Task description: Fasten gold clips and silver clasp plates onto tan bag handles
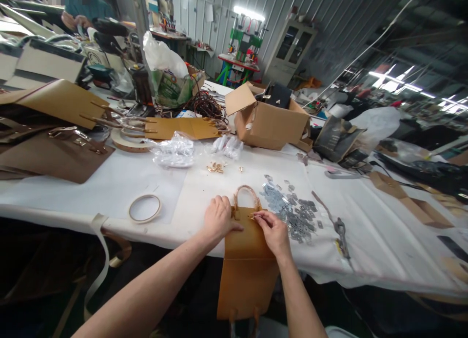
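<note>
Tan leather bag panel, lying partly on the white-covered surface and hanging down over its near edge, low and just right of centre. Arched handle at the panel's far end, pointing away across the surface; more handle straps at the hanging lower end. Left hand at the panel's upper left edge, beside the handle base, thumb stretched over the leather; fingers bent, cannot tell if gripping the edge. Right hand at the other handle base, thumb and fingers pinched together on a small gold-toned fitting. Just right of the panel, a wide scatter of grey metal plates; farther right, a pliers-like tool. Past the handle, a small heap of gold-toned hardware, then clear plastic bags. To the left, a roll of tape lying flat, with brown leather bag pieces beyond. Toward the back, an open cardboard box. In the distance, a green machine, a glass-doored cabinet and, upper left, a co-worker in a blue-green top.
</note>
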### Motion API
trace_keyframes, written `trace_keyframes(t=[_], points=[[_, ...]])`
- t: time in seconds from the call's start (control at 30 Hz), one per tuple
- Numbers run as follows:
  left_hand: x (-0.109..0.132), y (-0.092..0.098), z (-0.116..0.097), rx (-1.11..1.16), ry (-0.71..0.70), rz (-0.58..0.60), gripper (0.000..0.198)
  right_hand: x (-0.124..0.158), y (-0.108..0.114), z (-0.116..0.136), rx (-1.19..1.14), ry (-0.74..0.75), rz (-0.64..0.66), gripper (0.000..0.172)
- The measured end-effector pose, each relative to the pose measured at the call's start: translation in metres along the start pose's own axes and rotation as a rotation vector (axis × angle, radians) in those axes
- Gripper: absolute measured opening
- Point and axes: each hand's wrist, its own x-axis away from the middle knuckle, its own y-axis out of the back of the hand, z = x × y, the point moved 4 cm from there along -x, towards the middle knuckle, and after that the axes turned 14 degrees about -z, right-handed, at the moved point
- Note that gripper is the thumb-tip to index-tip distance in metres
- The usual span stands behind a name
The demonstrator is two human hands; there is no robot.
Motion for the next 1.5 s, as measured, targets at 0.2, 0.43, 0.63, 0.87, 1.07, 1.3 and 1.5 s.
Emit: trace_keyframes(t=[0.2, 0.43, 0.63, 0.87, 1.07, 1.3, 1.5], points=[[-0.001, -0.003, 0.001, 0.099, 0.031, 0.004, 0.066, -0.002, -0.001, -0.003, 0.000, -0.009, 0.006, 0.038], [0.000, -0.012, 0.011, 0.517, 0.241, -0.057, 0.050, -0.001, -0.002, 0.010, 0.090, 0.047, 0.033, 0.033], [0.008, -0.020, 0.002, 0.965, 0.477, 0.092, 0.032, 0.000, 0.003, 0.022, 0.203, 0.207, 0.056, 0.030], [0.016, -0.033, 0.000, 1.070, 0.538, 0.088, 0.020, 0.001, 0.008, 0.022, 0.269, 0.375, 0.136, 0.032], [0.017, -0.045, 0.001, 1.239, 0.527, 0.131, 0.028, -0.003, 0.007, 0.020, 0.324, 0.454, 0.110, 0.027], [0.015, -0.054, 0.004, 1.257, 0.443, 0.077, 0.036, -0.010, 0.006, 0.020, 0.304, 0.425, 0.207, 0.024], [0.015, -0.051, 0.005, 1.244, 0.417, 0.062, 0.027, -0.010, 0.008, 0.021, 0.365, 0.538, 0.210, 0.027]])
